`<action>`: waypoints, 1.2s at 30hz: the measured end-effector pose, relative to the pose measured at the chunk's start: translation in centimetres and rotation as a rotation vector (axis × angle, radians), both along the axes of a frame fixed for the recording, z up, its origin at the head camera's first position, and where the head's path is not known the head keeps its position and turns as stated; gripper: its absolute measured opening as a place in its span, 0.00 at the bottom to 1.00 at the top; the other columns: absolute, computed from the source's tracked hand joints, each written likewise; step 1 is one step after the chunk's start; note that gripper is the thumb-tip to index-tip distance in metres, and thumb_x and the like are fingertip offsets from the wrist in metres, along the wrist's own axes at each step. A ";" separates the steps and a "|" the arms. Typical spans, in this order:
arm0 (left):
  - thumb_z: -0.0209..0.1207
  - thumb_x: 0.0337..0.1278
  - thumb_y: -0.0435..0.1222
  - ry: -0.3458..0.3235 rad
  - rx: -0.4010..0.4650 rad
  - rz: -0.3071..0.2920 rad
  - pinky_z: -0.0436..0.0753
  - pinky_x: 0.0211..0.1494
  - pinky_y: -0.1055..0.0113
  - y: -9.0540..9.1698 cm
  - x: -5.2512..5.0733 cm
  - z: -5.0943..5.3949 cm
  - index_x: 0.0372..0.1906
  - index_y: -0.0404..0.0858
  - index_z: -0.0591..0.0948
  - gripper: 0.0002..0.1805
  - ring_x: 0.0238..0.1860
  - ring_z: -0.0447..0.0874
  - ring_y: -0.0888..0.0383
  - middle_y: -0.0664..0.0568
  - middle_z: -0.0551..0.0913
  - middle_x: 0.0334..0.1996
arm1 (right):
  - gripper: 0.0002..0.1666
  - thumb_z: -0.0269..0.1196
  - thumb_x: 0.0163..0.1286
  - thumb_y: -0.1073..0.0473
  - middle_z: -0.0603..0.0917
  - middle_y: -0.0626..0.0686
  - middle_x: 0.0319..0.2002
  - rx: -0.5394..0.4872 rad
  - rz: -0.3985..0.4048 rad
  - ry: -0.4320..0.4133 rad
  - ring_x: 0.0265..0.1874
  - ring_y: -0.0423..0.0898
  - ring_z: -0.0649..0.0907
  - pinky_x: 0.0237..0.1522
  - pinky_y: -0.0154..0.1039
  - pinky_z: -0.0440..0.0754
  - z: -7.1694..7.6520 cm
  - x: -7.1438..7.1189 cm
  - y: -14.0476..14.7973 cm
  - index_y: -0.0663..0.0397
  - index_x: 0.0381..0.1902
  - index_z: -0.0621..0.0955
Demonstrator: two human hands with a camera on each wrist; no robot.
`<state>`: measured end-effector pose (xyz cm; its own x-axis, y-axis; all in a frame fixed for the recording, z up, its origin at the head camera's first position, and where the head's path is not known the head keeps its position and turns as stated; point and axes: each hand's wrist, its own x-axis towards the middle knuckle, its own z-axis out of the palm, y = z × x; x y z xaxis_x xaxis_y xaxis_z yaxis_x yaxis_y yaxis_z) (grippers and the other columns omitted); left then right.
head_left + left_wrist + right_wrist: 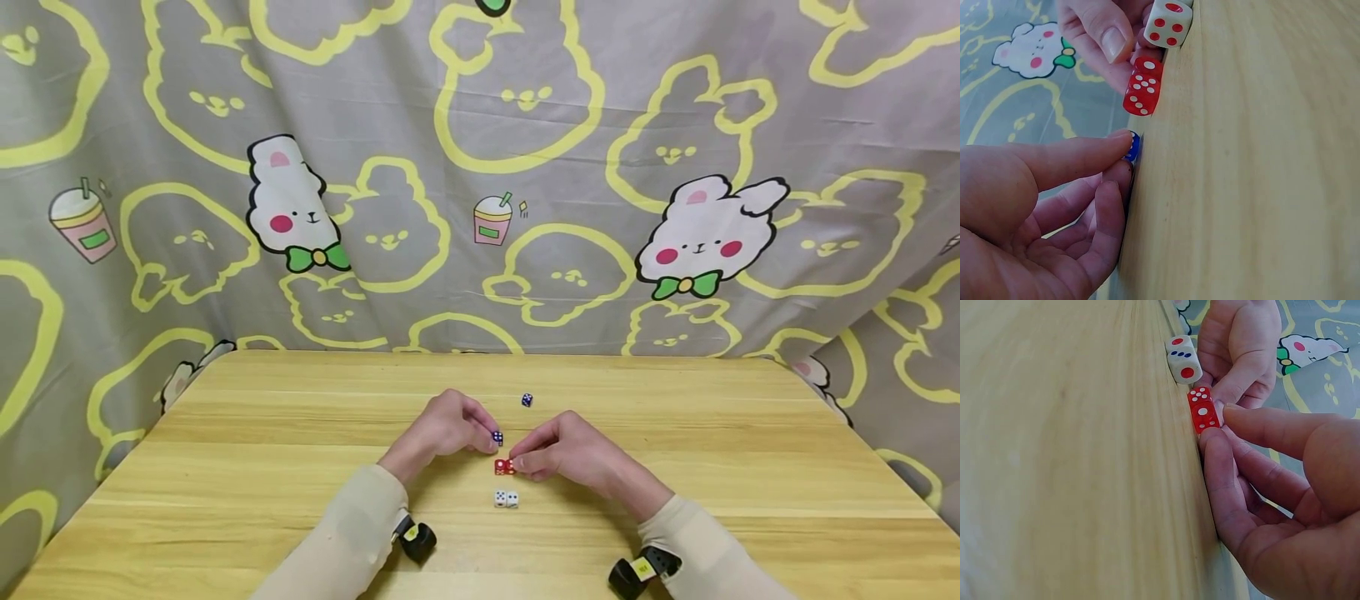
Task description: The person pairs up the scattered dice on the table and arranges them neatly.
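Between thumb and fingertips my left hand (452,422) pinches a blue die (497,437), which is partly covered by the thumb in the left wrist view. Two red dice (500,467) stand side by side just nearer to me. The right one is pinched by my right hand (572,454), its thumb and finger at the die's edge in the right wrist view. Closer still, a pair of white dice (506,499) sits side by side on the table. Another blue die (527,400) lies alone beyond both hands.
A light wooden table (225,492) carries all the dice. Behind it hangs a grey curtain (405,108) printed with yellow outlines and white rabbits. Black wrist cameras are strapped to both forearms, above the near part of the table.
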<state>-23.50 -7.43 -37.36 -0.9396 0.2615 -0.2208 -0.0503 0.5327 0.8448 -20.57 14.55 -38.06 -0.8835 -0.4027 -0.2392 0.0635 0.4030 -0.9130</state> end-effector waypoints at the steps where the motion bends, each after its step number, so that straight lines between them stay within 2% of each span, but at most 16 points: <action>1: 0.78 0.49 0.28 0.002 0.002 -0.001 0.80 0.38 0.69 0.0 0.0 0.0 0.35 0.39 0.90 0.09 0.32 0.86 0.59 0.52 0.92 0.29 | 0.14 0.74 0.67 0.61 0.93 0.53 0.41 -0.001 0.000 0.000 0.37 0.42 0.88 0.44 0.40 0.90 0.0 0.0 0.0 0.63 0.47 0.91; 15: 0.78 0.50 0.29 -0.005 0.001 -0.002 0.81 0.37 0.70 0.1 -0.1 0.1 0.36 0.37 0.90 0.08 0.31 0.86 0.60 0.51 0.92 0.29 | 0.13 0.73 0.68 0.63 0.93 0.56 0.42 -0.045 0.012 -0.010 0.38 0.42 0.89 0.45 0.40 0.91 0.1 -0.2 0.0 0.66 0.48 0.90; 23: 0.78 0.50 0.29 0.005 -0.007 -0.002 0.81 0.38 0.69 0.2 -0.1 0.0 0.36 0.38 0.90 0.08 0.32 0.87 0.60 0.52 0.92 0.29 | 0.13 0.73 0.68 0.63 0.93 0.56 0.43 -0.030 0.013 -0.008 0.38 0.42 0.89 0.45 0.40 0.91 0.1 -0.1 0.1 0.65 0.48 0.90; 36: 0.78 0.50 0.29 -0.003 -0.007 0.003 0.81 0.39 0.69 0.2 0.0 0.1 0.36 0.38 0.91 0.09 0.32 0.87 0.60 0.52 0.92 0.29 | 0.15 0.72 0.70 0.60 0.93 0.55 0.40 -0.040 -0.046 -0.011 0.33 0.43 0.88 0.40 0.40 0.90 0.2 0.0 -0.2 0.66 0.49 0.90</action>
